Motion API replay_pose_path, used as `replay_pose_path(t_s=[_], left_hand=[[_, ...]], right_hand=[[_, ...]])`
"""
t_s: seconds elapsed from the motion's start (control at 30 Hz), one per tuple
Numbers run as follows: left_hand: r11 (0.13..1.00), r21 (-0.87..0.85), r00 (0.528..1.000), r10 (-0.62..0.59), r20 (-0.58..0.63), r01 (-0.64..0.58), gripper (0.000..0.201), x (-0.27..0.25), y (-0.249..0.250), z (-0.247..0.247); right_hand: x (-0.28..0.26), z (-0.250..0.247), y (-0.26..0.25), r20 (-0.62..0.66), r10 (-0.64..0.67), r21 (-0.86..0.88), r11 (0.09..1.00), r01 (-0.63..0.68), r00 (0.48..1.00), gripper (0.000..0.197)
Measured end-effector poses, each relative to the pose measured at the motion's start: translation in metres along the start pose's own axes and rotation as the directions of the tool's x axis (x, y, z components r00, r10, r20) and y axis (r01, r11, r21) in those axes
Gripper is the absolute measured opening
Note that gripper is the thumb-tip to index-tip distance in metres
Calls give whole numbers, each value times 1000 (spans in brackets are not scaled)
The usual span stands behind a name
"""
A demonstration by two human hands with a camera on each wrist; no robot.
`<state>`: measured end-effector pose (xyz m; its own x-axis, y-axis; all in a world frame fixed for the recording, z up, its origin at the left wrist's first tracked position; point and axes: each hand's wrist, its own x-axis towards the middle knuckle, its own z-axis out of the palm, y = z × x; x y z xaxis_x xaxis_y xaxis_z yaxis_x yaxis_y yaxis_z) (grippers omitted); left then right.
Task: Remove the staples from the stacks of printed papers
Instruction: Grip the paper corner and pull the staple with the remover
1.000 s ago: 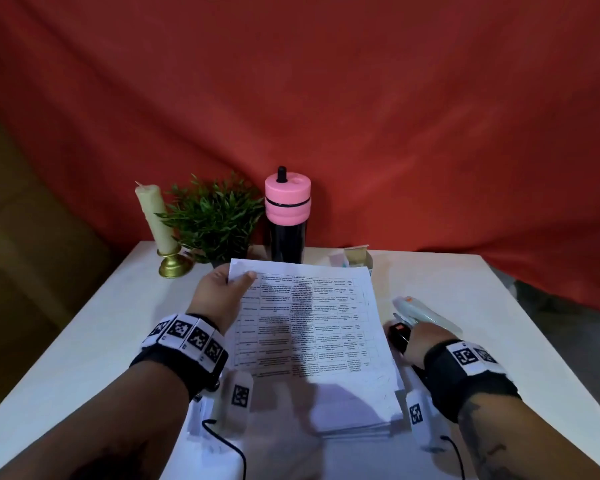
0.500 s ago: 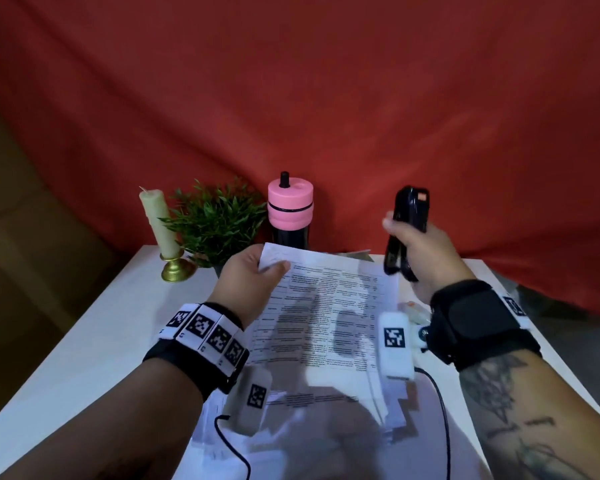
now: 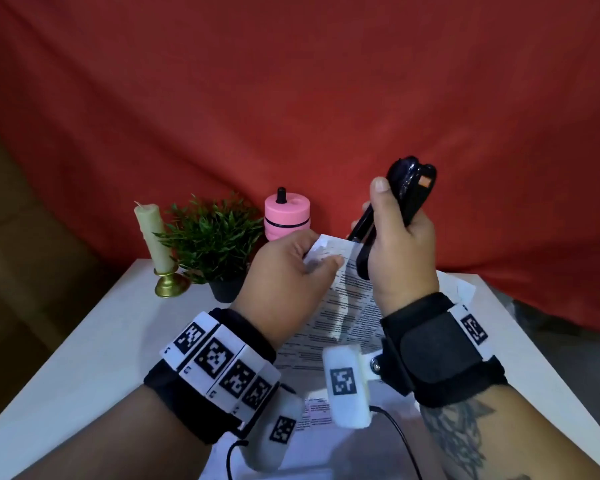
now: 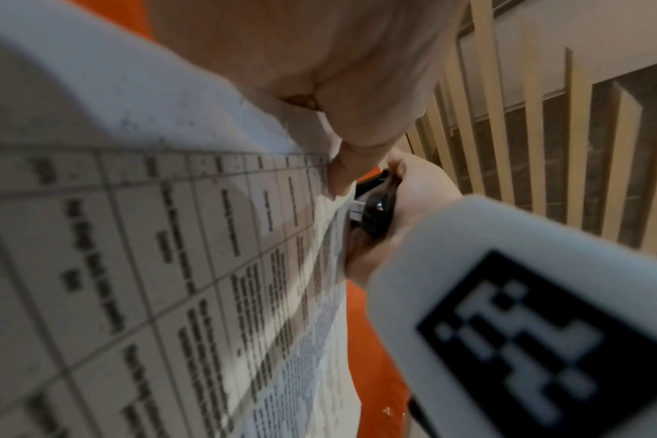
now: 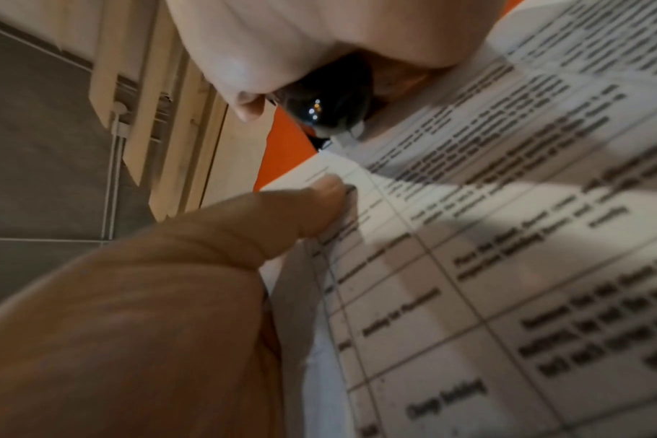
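Note:
My left hand [image 3: 302, 268] pinches the top left corner of a stapled set of printed papers [image 3: 347, 306] and holds it lifted and tilted above the table. In the left wrist view the printed papers [image 4: 169, 266] fill the left side. My right hand [image 3: 395, 237] grips a black stapler-like tool [image 3: 399, 209], held upright with its lower tip at the sheets' top edge. From the right wrist the black tool [image 5: 331, 103] shows its metal tip touching the papers [image 5: 507, 237] near my left thumb [image 5: 319, 204]. The staple itself is not visible.
On the white table [image 3: 101, 341] stand a candle in a brass holder [image 3: 153, 244], a small potted plant [image 3: 215, 240] and a pink-lidded bottle [image 3: 286, 213] along the back. More loose papers [image 3: 326, 452] lie near the front edge. A red cloth hangs behind.
My right hand picked the black tool up from the table's right side and brought it to the papers' top edge. My left hand lifted the stapled set off the pile.

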<state>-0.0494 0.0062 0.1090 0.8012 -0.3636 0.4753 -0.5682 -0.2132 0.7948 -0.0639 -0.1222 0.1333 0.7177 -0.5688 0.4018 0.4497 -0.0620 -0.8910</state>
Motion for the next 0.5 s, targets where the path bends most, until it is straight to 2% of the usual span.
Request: replay_pose_path(t_s=[0.1, 0.27, 0.4, 0.5], left_hand=[[1000, -1, 1000, 3, -15, -3, 26, 0, 2, 3], [998, -54, 1000, -13, -7, 12, 17, -1, 5, 8], [992, -126, 998, -13, 55, 20, 6, -4, 11, 11], [989, -150, 995, 15, 95, -1, 27, -2, 10, 11]], right_hand=[[-1, -2, 0, -27, -43, -23, 999, 43, 999, 37], [1, -5, -1, -51, -91, -35, 995, 89, 995, 42], [4, -8, -5, -32, -109, -55, 993, 107, 994, 47], [4, -8, -5, -16, -104, -58, 993, 103, 994, 46]])
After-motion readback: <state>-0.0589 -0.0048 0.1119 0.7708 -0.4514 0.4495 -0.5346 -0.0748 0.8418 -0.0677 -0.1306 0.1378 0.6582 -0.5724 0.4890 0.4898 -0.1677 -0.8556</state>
